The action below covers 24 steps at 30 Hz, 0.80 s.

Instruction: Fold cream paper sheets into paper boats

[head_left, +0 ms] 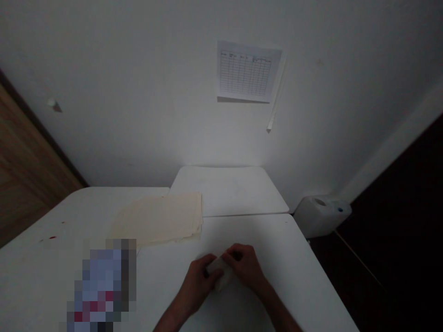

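Both of my hands meet over the white table (284, 258) near its front edge. My left hand (199, 281) and my right hand (245, 265) are closed around a small pale folded piece of paper or cloth (219, 272), fingers curled on its edges. The piece rests on or just above the tabletop between them. A stack of cream-coloured sheets (161, 219) lies flat on the table beyond my left hand, apart from both hands.
A second white table (228, 189) stands against the wall behind. A printed chart (245, 71) hangs on the wall. A white plastic container (321, 214) sits on the dark floor at right. A blurred-out object (102, 286) stands at left, near a wooden door (24, 175).
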Available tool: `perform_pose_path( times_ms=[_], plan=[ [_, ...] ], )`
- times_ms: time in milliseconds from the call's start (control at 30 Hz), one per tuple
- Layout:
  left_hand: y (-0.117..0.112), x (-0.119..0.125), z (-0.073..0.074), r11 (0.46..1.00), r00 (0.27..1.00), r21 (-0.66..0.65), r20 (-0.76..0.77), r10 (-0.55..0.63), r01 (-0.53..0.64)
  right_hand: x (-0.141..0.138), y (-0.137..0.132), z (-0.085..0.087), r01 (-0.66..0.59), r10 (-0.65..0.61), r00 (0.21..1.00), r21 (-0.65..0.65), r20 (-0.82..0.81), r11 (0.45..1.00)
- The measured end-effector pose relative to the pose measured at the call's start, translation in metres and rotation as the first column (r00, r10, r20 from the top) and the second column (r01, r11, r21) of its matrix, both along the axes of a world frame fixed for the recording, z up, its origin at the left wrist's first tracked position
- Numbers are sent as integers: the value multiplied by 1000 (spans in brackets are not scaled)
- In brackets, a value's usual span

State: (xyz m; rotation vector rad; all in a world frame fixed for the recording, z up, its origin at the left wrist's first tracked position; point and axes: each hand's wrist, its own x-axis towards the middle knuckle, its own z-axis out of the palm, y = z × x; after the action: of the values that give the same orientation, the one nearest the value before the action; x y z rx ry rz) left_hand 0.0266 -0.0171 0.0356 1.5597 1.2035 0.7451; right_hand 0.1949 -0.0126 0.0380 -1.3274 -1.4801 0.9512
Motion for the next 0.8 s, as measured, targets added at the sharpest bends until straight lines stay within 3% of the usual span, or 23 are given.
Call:
perform_pose_path(
  times_ms=[167, 300, 467, 800],
  plan=[
    [-4, 3, -5, 993, 986, -117, 167, -9, 29, 1, 4, -2, 59, -60, 996, -10, -73, 998],
    [-9, 5, 4, 991, 974, -130, 226, 2, 29, 3, 3, -4, 78, -81, 989, -30, -120, 997],
    [-12, 7, 11, 992, 980, -127, 192, 48, -24, 3, 2, -6, 53, -57, 981, -30, -186, 998],
    [-14, 3, -4, 990, 996, -140, 80, 45, -33, 5, 5, -8, 29, -39, 964, -43, -261, 999]
  ],
)
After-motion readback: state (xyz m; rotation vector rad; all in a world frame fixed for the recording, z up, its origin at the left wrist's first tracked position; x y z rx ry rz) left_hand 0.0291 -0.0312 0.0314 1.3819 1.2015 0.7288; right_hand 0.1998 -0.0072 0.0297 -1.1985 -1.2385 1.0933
